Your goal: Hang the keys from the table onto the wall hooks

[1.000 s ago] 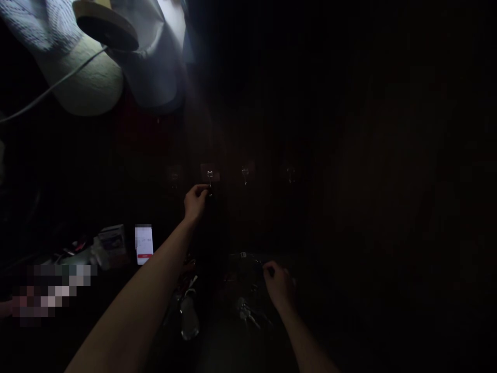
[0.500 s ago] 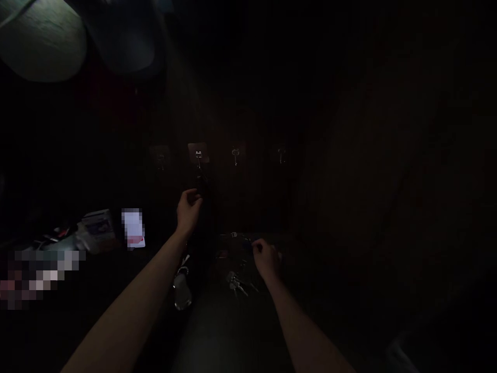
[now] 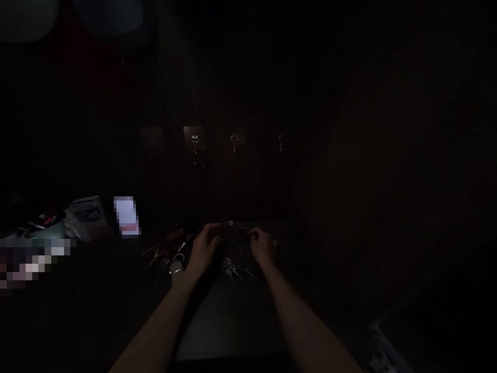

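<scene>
The scene is very dark. My right hand [image 3: 263, 246] is closed in a pinch at a small blue thing [image 3: 245, 233], its kind unclear; a thin, shiny, chain-like piece lies beside it. Across from it, my left hand [image 3: 205, 249] has its fingers curled close to the surface; what they grip, if anything, is lost in the dark. Between and below both hands lies a bunch of keys [image 3: 232, 268]. Left of my left wrist are a pale fob with a metal ring [image 3: 176, 267] and a dim pile of keys and small reddish items [image 3: 169, 246]. A small dark item [image 3: 199, 162] hangs from a wall hook [image 3: 195, 140].
More metal hooks, one [image 3: 234, 140] right of centre and another [image 3: 282, 141] farther right, are on the dark wall. A lit, blurred-out screen [image 3: 126, 216] and a small box [image 3: 90, 217] stand at left. Pale rounded shapes [image 3: 27, 18] hang at upper left.
My left hand has come down from the dark item under the second hook to the surface near my right hand. My right hand keeps its pinch. The view has shifted slightly.
</scene>
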{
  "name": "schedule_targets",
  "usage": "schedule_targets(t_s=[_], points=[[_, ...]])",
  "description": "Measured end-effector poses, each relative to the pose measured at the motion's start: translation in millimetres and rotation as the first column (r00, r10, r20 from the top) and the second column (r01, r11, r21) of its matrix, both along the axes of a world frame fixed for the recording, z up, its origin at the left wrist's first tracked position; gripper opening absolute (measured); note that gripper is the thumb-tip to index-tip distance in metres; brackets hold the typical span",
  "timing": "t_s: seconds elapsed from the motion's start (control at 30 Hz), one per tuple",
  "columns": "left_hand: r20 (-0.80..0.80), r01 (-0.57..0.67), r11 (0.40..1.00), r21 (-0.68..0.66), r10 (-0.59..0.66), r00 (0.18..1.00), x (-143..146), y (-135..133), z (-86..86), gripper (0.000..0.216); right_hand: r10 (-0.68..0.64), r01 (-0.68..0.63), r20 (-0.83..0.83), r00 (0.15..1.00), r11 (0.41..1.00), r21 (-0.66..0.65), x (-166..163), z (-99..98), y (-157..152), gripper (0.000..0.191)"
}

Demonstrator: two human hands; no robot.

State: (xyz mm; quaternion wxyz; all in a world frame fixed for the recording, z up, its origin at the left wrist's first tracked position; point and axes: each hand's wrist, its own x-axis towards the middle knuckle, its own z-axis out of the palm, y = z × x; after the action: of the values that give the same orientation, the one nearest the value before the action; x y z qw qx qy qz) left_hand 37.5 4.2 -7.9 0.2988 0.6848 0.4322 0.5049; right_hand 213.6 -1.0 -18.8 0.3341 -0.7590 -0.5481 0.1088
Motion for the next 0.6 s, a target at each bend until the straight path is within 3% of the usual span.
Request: schedule_targets(t_s=[0.3,0.6], points=[[-0.299,0.088,0.996,0.011,-0.081,0.951,-14,-3,-18.0,0.027,0.046,-0.046,0.013,0.999,0.999,0.018,0,-3.6,3,0.024],[-0.46,0.055,0.998,0.035,-0.033,0.887,-20,-4,-12.1,0.034,0.074,-0.07,-0.108,0.991,0.997,0.04,12,-2.8,3,0.028]])
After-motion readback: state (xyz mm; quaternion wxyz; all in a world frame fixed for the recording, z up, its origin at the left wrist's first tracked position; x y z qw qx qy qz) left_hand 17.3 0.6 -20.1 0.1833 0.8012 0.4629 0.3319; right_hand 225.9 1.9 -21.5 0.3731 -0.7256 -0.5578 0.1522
